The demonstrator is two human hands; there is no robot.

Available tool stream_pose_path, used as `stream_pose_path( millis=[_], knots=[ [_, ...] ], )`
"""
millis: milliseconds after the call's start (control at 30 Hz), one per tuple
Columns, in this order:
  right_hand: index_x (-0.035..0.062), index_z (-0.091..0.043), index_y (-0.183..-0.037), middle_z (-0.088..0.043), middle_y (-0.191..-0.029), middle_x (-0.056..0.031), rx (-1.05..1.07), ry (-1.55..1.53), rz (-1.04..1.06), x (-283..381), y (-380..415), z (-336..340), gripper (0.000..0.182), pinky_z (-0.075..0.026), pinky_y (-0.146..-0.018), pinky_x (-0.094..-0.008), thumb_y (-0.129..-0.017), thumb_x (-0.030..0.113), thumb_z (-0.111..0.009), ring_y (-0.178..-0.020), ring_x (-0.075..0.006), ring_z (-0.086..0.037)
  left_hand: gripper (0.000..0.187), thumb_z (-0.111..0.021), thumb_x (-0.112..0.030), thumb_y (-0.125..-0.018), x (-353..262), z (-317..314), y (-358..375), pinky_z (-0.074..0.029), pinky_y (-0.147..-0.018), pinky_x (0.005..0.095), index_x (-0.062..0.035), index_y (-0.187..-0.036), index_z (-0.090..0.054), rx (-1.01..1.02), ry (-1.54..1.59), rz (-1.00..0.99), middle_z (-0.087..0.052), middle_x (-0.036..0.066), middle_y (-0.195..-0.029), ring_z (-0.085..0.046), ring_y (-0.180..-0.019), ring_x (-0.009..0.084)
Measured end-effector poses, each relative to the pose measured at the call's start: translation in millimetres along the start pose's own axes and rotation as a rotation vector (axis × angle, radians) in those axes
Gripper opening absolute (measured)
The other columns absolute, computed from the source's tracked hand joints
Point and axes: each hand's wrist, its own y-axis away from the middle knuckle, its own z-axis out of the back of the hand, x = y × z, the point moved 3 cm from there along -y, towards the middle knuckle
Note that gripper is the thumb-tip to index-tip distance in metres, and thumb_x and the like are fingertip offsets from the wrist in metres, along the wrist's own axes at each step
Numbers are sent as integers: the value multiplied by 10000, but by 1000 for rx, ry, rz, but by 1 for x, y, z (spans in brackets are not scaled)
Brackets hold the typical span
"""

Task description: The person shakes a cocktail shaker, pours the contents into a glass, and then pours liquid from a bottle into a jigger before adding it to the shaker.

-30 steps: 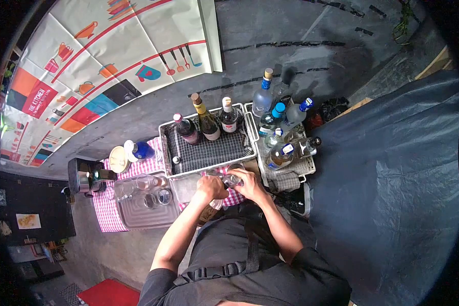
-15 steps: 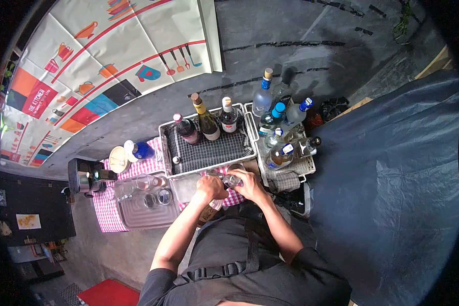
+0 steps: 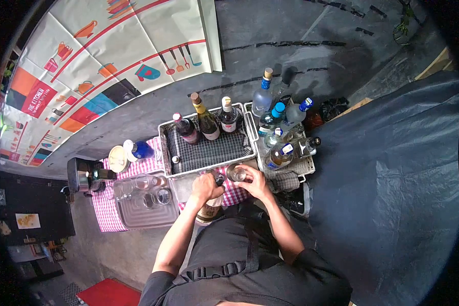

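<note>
My left hand [image 3: 205, 188] is closed round a small dark-topped object [image 3: 219, 180], too small to make out, above the checkered cloth. A bottle with a pale, printed label [image 3: 208, 213] stands just below that hand, near my body. My right hand [image 3: 254, 182] has its fingers round a clear glass [image 3: 238, 175] at the cloth's right part. Beside this glass, a metal cup-like rim [image 3: 231, 169] shows. The two hands are apart.
Behind my hands, a white basket [image 3: 209, 166] holds three bottles. Several bottles crowd a second basket [image 3: 311, 166] to its right. On the left, a clear tray [image 3: 137, 223] carries glasses; a blue bottle [image 3: 144, 150] and a black appliance [image 3: 81, 176] stand beyond it.
My hands have drawn apart, the left moving slightly left and the right slightly right with the glass. More of the labelled bottle and the cloth between my hands shows.
</note>
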Motion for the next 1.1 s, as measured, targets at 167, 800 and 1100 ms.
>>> stream_pose_path(
  millis=[167, 800, 1100],
  knots=[
    [32, -601, -1308, -660, -1200, -149, -65, 512, 125, 15, -3, 8, 616, -525, -944, -392, -726, -17, -796, -1094, -321, -651, 510, -718, -406, -696, 16, -17, 3, -574, -807, 490, 81, -844, -686, -20, 76, 42, -690, 307, -822, -708, -849, 432],
    [50, -616, -1319, -620, -1156, -151, 13, 745, 242, 21, -10, -7, 617, -480, -969, -411, -726, 9, -784, -1090, -339, -592, 427, -701, -333, -673, -5, 7, 13, -584, -812, 473, 65, -826, -721, 79, 32, 67, -703, 295, -844, -718, -862, 413],
    [43, -584, -1281, -674, -1187, -142, 29, 380, 165, 10, -8, -19, 602, -534, -932, -359, -698, -57, -694, -1076, -235, -670, 425, -705, -342, -667, -30, 20, 0, -590, -819, 440, 36, -857, -736, 137, -81, -21, -719, 264, -870, -728, -885, 373]
  ],
)
